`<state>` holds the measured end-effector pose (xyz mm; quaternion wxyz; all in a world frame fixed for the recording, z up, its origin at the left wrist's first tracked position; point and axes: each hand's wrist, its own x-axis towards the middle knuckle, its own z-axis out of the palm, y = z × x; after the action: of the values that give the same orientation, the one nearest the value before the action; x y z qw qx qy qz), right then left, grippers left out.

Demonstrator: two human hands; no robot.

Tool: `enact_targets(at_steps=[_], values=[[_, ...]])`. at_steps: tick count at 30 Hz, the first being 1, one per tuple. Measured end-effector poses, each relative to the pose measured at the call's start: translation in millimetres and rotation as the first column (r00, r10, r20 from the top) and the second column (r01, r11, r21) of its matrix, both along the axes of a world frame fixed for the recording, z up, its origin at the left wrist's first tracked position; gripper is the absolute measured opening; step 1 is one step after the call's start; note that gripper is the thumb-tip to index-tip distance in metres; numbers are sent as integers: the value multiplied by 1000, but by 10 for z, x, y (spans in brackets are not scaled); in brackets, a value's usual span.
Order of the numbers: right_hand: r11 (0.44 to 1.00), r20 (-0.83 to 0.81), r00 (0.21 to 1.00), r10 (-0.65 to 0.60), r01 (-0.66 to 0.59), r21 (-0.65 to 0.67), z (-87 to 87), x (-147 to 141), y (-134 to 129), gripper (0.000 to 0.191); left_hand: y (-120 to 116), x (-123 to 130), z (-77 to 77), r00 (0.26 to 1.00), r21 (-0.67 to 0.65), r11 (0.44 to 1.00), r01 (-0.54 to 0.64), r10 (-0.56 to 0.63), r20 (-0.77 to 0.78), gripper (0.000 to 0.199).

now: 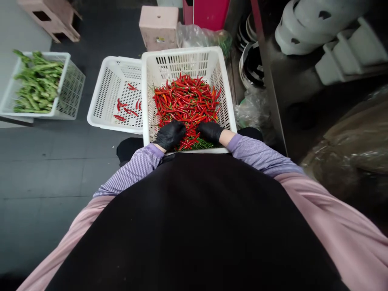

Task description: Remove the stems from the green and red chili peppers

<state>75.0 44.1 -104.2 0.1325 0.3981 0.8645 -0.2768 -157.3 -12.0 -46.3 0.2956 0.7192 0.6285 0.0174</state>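
Note:
Red chili peppers [188,99] with green stems fill much of a white slatted plastic basket [145,93] in front of my body. Both of my hands, in black gloves, are inside its near end, a short gap apart. My left hand [170,135] is closed over the chilies at the left, its fingertips pointing inward. Opposite it, my right hand [210,132] has its fingers curled together against the pile. What either hand pinches is too small and hidden to make out. Loose green stems [203,144] lie along the near wall beneath my right hand.
A shallower white basket [100,95] with several red chilies adjoins on the left. Farther left, another basket [79,87] holds green stalks [39,85]. A pink stool [159,26] and a plastic bag [197,36] stand behind. A metal shelf edge [274,93] runs along the right.

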Motion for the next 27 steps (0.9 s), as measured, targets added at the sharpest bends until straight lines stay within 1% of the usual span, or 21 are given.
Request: enact_targets(at_steps=[1,3,5,7,9,10,12,13,14,16,17,18,20,21,22,23,24,26,27], values=[[999,51,998,21,-22,34,7,-54,-43,35,-28,5,-20,1000,-41,999,5,-4,21,34],[996,99,995,28,-36,83,26,-127,-98,34,-66,28,-57,998,-86,996,10,-5,57,35],[997,105,994,19,-27,78,41,-136,-93,32,-83,51,-92,994,-93,996,-4,14,106,35],[998,79,996,40,-43,43,51,-76,-39,32,-81,58,-129,984,-118,992,-37,56,168,35],[997,-6,999,47,-47,63,58,40,36,32,-64,49,-163,969,-180,979,-93,130,212,35],[996,-76,997,29,-22,92,59,108,70,32,-52,44,-175,958,-220,967,-126,176,227,35],[989,-259,965,-50,83,119,49,236,113,30,-25,50,-180,927,-280,944,-176,254,274,34],[987,-356,930,-93,133,90,37,285,117,27,-11,67,-172,906,-291,939,-184,276,320,35],[987,-441,888,-132,161,28,22,318,107,23,3,94,-158,881,-287,941,-180,284,378,37],[975,-565,794,-223,174,-139,-9,333,56,17,28,175,-120,826,-252,956,-149,260,500,44],[959,-607,745,-276,171,-225,-20,319,22,17,40,223,-102,802,-233,963,-134,244,545,49],[938,-639,694,-331,168,-304,-24,296,-11,20,53,269,-88,786,-221,967,-122,230,573,54],[889,-679,588,-440,175,-424,-7,242,-58,30,81,340,-76,780,-220,970,-107,219,586,62],[865,-683,545,-486,186,-467,13,217,-71,34,97,361,-75,785,-225,969,-102,218,581,64],[844,-677,520,-521,194,-501,39,196,-76,36,114,372,-75,794,-230,969,-95,213,570,65],[828,-663,514,-544,199,-524,69,179,-77,37,130,376,-73,808,-238,968,-80,202,553,65],[818,-646,525,-554,195,-542,99,165,-77,38,144,375,-66,828,-249,967,-61,188,529,65],[802,-605,575,-550,161,-575,150,142,-86,39,160,377,-33,884,-266,964,-24,145,445,61],[791,-584,597,-549,145,-595,167,133,-97,39,161,383,-8,919,-251,968,-8,106,379,58]])
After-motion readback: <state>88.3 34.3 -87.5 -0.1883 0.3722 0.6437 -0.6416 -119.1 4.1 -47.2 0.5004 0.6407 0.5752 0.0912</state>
